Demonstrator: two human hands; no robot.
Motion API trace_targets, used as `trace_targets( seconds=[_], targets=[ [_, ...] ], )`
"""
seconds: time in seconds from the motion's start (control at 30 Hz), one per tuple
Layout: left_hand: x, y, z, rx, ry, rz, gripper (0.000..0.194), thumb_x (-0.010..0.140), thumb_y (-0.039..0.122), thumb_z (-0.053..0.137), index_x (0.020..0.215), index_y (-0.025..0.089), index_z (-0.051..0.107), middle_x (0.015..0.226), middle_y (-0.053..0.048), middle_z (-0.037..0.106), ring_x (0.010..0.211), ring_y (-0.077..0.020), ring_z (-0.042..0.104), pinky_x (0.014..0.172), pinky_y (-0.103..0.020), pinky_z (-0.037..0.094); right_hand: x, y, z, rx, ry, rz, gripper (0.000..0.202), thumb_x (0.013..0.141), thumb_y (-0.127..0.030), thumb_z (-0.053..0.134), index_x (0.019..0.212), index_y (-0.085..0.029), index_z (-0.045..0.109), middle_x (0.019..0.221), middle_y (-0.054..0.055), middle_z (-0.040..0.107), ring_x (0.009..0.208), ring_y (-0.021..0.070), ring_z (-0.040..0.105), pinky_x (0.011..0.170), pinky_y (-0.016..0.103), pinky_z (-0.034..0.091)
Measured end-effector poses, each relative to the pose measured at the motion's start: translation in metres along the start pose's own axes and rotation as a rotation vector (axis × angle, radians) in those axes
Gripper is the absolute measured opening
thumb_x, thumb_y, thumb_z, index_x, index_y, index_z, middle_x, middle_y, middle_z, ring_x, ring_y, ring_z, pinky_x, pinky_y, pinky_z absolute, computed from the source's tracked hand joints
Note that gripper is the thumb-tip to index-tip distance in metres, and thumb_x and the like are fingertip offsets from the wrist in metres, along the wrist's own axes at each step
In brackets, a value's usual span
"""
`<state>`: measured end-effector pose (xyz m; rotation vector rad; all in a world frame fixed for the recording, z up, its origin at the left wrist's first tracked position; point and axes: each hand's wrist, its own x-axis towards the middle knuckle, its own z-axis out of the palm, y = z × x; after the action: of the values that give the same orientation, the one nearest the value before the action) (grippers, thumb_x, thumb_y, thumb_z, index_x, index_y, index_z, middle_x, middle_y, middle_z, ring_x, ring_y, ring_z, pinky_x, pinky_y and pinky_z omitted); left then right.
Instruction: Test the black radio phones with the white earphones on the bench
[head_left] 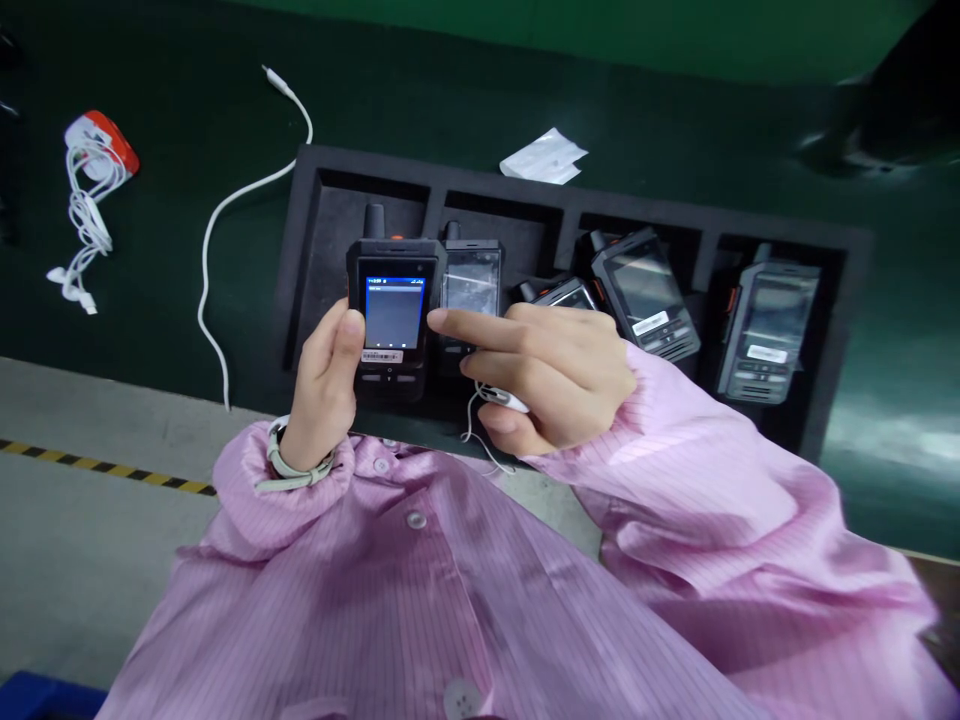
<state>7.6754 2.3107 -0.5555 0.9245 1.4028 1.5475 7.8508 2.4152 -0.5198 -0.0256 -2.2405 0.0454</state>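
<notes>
Lit handset (393, 312) held over black tray (297, 235), pinched in grip of left hand (326, 375) — screen text unreadable; white plug (506, 399), partly covered, pinched by right hand (562, 368) — second handset (472, 275) half hidden.

Glare whitens the green tabletop (900, 440) near the blurred right edge. The handheld radio's screen (393, 315) glows blue.

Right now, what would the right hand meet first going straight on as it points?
Likely the side of the lit handheld device in the left hand, though its depth against the right hand is unclear.
</notes>
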Motion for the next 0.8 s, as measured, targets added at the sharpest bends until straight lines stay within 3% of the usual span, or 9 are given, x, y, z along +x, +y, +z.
trace_targets(
  seconds=[0.17, 0.33, 0.8],
  targets=[
    [0.0, 0.003, 0.001, 0.024, -0.005, -0.004, 0.039, 0.101, 0.058, 0.049, 0.095, 0.023, 0.066, 0.094, -0.002, 0.069, 0.087, -0.0162, 0.064, 0.078, -0.032, 0.047, 0.004, 0.0, 0.002, 0.059, 0.026, -0.024, 0.042, 0.108, -0.029, 0.033, 0.081, -0.013, 0.062, 0.099, 0.014, 0.077, 0.059, 0.0129, 0.049, 0.05, 0.029, 0.039],
    [0.0, 0.005, 0.002, 0.026, -0.011, -0.017, 0.041, 0.101, 0.058, 0.048, 0.096, 0.022, 0.066, 0.09, -0.002, 0.069, 0.083, -0.0163, 0.065, 0.072, -0.031, 0.048, 0.003, 0.0, 0.009, 0.069, 0.06, -0.097, 0.044, 0.107, -0.033, 0.037, 0.075, -0.016, 0.061, 0.088, 0.01, 0.076, 0.059, 0.0129, 0.051, 0.049, 0.027, 0.039],
    [0.001, -0.001, -0.001, 0.058, -0.018, 0.012, 0.042, 0.102, 0.059, 0.045, 0.099, 0.021, 0.064, 0.096, -0.004, 0.071, 0.09, -0.0182, 0.068, 0.078, -0.031, 0.051, 0.001, 0.0, 0.01, 0.024, -0.062, -0.017, 0.037, 0.107, -0.035, 0.039, 0.083, -0.017, 0.061, 0.111, 0.009, 0.079, 0.06, 0.0117, 0.053, 0.051, 0.026, 0.043]
  ],
)
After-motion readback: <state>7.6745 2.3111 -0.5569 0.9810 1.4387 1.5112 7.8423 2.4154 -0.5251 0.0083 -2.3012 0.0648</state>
